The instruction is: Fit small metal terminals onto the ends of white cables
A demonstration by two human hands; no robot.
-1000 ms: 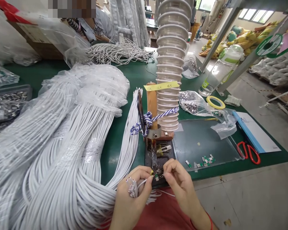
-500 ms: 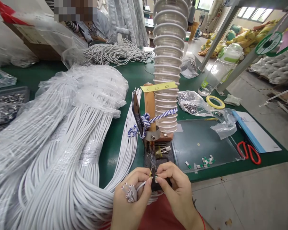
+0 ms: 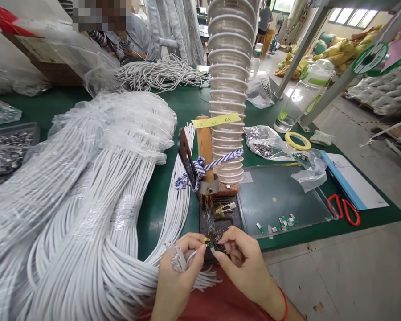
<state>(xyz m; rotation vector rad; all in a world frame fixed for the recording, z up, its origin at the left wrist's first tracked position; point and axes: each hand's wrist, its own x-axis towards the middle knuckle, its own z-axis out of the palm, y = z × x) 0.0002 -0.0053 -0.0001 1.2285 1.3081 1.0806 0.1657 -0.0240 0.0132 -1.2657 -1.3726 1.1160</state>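
Note:
My left hand (image 3: pixel 178 276) is closed around a bundle of white cables (image 3: pixel 177 258). Its thumb and forefinger pinch one cable near its end. At that end sits a small green-and-silver connector board (image 3: pixel 211 248), just below the tip of an upright soldering iron (image 3: pixel 210 218). My right hand (image 3: pixel 245 261) is beside the board, with thumb and forefinger parted and the thumb tip close to it. The iron's wooden handle (image 3: pixel 204 149) stands in a metal clamp, tied with blue-and-white cord (image 3: pixel 220 161). A dark base (image 3: pixel 234 216) lies under the iron.
Large white cable bundles (image 3: pixel 96 223) fill the left side. A ribbed clear hose (image 3: pixel 230 89) rises behind the iron. On the right are a sheet with several small boards (image 3: pixel 284 223), red scissors (image 3: pixel 344 209), yellow tape (image 3: pixel 297 141) and a bottle (image 3: pixel 304 96). A person sits across the table.
My hands have drawn slightly apart at the soldering tip, and the right fingertips have parted. The connector board shows more clearly. The view has shifted slightly.

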